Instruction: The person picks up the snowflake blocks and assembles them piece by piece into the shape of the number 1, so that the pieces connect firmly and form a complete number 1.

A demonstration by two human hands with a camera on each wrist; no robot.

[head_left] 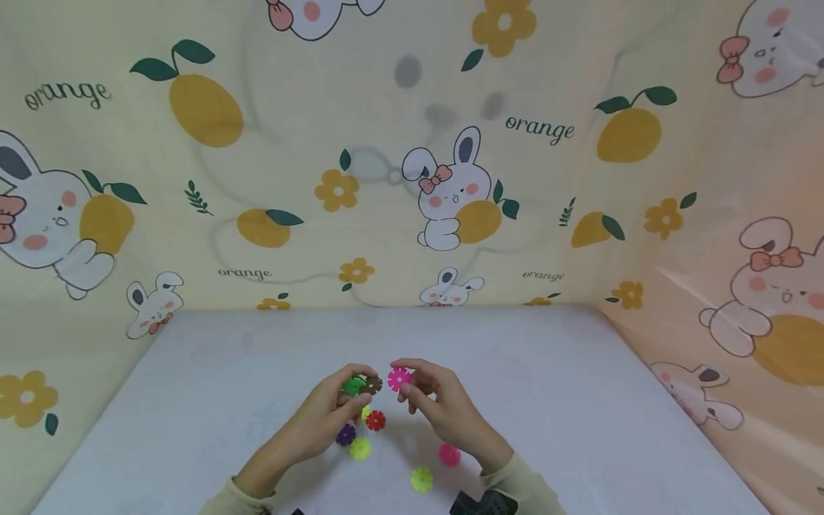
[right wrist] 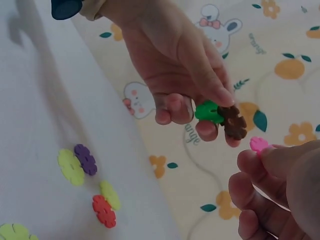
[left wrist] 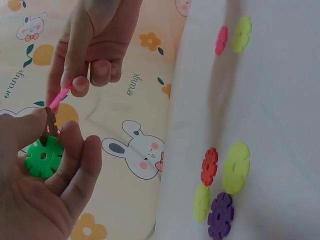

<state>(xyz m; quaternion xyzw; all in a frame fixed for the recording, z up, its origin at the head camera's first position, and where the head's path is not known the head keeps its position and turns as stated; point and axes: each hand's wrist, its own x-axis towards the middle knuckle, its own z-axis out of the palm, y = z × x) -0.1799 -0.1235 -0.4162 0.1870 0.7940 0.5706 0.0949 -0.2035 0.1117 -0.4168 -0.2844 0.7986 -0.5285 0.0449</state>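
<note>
We see left hand (head_left: 322, 413) pinching brown disc (head_left: 373, 385), green disc (head_left: 352, 386) touching it; right hand (head_left: 453, 406) pinches pink disc (head_left: 397, 378), just right of brown, slim gap between. Round, no long axis. Below left hand: red disc (head_left: 376, 420), purple disc (head_left: 345, 434); below right: spare pink disc (head_left: 449, 455). Beyond both hands, printed backdrop (head_left: 380, 236).

Looks like smooth, matt plastic in the green disc (left wrist: 53, 159), brown disc (right wrist: 236, 123) and held pink disc (head_left: 395, 373), likewise in the red disc (right wrist: 104, 212). Appears smooth and matt across the desk (head_left: 225, 400), lightly creased on the backdrop (head_left: 360, 93), like matt cloth at the right sleeve (head_left: 524, 486).
</note>
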